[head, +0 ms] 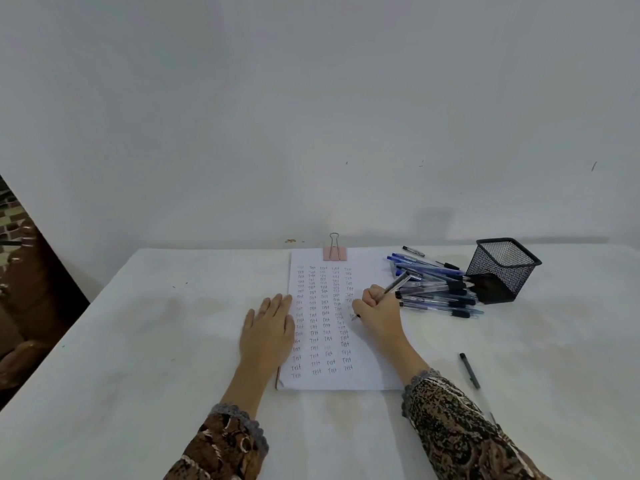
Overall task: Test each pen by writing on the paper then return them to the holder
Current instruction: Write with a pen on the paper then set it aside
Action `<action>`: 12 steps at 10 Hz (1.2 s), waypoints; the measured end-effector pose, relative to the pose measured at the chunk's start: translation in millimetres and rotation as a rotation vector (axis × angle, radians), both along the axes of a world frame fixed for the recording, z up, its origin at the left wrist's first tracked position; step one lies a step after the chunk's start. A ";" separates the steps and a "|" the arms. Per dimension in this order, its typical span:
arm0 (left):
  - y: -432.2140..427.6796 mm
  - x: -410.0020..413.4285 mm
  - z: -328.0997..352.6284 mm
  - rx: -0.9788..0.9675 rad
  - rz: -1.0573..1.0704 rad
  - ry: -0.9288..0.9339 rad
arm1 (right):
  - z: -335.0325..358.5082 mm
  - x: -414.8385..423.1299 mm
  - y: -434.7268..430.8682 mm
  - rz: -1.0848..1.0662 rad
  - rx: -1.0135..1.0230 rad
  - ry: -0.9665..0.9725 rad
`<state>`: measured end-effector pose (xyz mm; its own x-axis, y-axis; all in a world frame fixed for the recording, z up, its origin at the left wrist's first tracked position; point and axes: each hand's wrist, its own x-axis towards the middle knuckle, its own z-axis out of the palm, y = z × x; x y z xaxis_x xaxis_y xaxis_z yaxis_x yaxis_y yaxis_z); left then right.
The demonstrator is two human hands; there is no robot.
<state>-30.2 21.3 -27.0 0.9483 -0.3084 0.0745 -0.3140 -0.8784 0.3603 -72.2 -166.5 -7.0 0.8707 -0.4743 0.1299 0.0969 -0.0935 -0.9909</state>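
A white paper (367,372) filled with several columns of the word "Test" lies in the middle of the table. My right hand (379,308) grips a pen (396,284), its tip touching the paper's right side. My left hand (268,329) lies flat, fingers spread, on the paper's left edge. A pile of several blue and black pens (434,287) lies to the right of the paper. Just beyond the pile stands the black mesh holder (502,270); nothing shows above its rim.
A pink binder clip (334,252) holds the paper's top edge. A single black pen (470,370) lies alone on the white table (156,341) at the right, near my sleeve. The wall runs along the table's far edge. A dark patterned surface shows at the far left.
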 end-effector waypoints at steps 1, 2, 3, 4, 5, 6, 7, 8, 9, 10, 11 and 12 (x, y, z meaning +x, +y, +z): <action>-0.3 -1.3 -1.1 -0.002 0.007 -0.014 | 0.0 -0.5 0.8 0.015 -0.013 0.006; 0.6 -2.4 -3.1 -0.014 0.000 -0.021 | 1.3 -1.3 2.8 0.026 -0.054 0.010; 1.4 -2.7 -3.8 -0.013 -0.010 -0.022 | 1.6 -1.3 2.4 -0.012 -0.060 -0.001; 1.1 -3.4 -4.0 0.006 -0.007 -0.024 | 0.8 -0.2 1.9 -0.008 -0.068 0.004; 0.6 -3.2 -3.5 0.010 -0.008 -0.018 | 1.6 -0.8 2.0 0.024 -0.092 0.019; 1.3 -3.6 -2.8 0.013 -0.010 -0.011 | 0.0 -0.2 -0.5 -0.031 -0.076 0.021; 1.4 -3.7 -2.5 0.013 -0.013 -0.013 | 0.1 1.0 -0.2 -0.035 -0.113 0.016; 1.0 -4.0 -1.7 0.011 -0.017 -0.003 | 0.3 0.9 -0.8 -0.019 -0.118 0.022; 1.4 -3.2 -1.9 0.015 -0.022 0.001 | -0.6 0.7 -1.9 -0.019 -0.140 0.034; 1.6 -3.4 -2.3 0.014 -0.019 0.001 | -1.6 2.6 -2.8 -0.051 -0.122 0.028; 1.7 -3.3 -2.6 0.021 -0.023 -0.001 | -3.5 3.0 -3.3 -0.026 -0.139 0.042; 1.3 -3.5 -2.6 0.013 -0.019 0.000 | -5.0 3.8 -4.6 -0.074 -0.109 0.027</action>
<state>-33.6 22.6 -29.6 0.9423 -0.3272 0.0703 -0.3306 -0.8768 0.3492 -68.4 -171.1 -12.0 0.8379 -0.5215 0.1609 0.0588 -0.2069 -0.9766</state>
